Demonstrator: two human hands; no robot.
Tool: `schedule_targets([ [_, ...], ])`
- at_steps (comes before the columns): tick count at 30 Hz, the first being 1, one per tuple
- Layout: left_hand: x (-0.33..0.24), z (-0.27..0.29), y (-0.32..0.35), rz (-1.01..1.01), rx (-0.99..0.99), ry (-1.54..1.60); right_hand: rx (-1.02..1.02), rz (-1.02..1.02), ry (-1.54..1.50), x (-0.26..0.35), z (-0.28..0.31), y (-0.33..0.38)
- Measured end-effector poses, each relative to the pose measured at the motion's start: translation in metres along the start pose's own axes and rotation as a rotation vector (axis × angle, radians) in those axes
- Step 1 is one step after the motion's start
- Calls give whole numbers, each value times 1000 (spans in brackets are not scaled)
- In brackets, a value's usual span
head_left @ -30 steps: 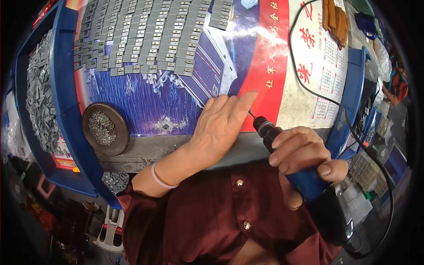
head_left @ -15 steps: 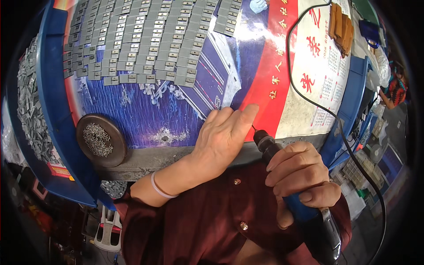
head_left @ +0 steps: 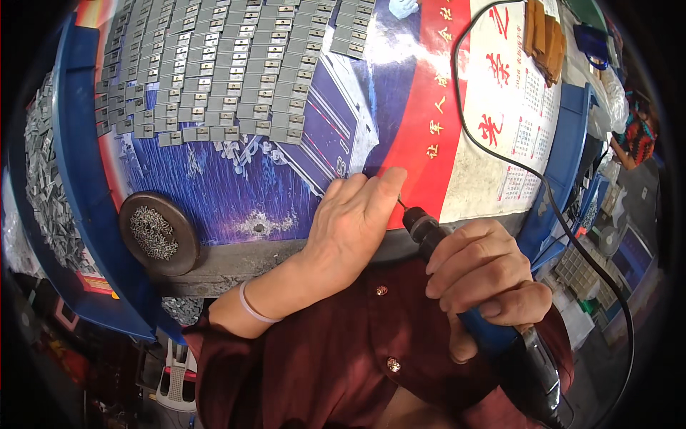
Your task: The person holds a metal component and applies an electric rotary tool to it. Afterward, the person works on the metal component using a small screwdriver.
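Observation:
My right hand (head_left: 489,275) is wrapped round a corded electric screwdriver (head_left: 494,334), blue and black, held slanting up to the left. Its thin bit points at the fingers of my left hand (head_left: 350,222) and ends right beside them. Those left fingers are curled with the thumb pressed against them, above the table's near edge; whatever they hold is hidden behind the hand. Beyond lie overlapping rows of flat grey rectangular pieces (head_left: 246,71), each with a shiny inset and a small dark hole. A round dark dish (head_left: 187,247) to the left holds many small metal screws (head_left: 152,232).
A blue bin (head_left: 86,179) full of loose grey pieces (head_left: 50,186) stands at the left. Another blue bin (head_left: 564,154) edges the right side. The black cord (head_left: 525,168) runs across the printed sheet. Brown blocks (head_left: 544,43) lie at the far right.
The view has shifted slightly, so the table appears a little further left. My hands keep nearly the same pose, and the screwdriver bit stays close to the left fingers.

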State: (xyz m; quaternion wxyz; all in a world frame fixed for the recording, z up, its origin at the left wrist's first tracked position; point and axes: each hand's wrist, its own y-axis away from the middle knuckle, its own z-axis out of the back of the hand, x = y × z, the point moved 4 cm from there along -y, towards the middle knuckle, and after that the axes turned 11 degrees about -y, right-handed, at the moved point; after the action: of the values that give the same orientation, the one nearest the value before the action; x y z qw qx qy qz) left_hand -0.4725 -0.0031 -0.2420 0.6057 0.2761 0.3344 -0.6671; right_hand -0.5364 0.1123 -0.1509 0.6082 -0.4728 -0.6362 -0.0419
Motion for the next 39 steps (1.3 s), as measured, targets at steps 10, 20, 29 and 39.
schedule_targets([
  [10, -1, 0, 0, -7, -38, 15, 116, -58, 91, 9, 9, 6],
  [20, -10, 2, -1, -65, 22, -92, -362, -302, 308, 32, 41, 17],
  [29, -22, 4, 2, -42, 42, -251, -11, -648, 1356, 1, 70, 33],
  [39, -37, 2, 21, -228, -106, -499, 75, -473, 1509, -4, 66, 52],
])
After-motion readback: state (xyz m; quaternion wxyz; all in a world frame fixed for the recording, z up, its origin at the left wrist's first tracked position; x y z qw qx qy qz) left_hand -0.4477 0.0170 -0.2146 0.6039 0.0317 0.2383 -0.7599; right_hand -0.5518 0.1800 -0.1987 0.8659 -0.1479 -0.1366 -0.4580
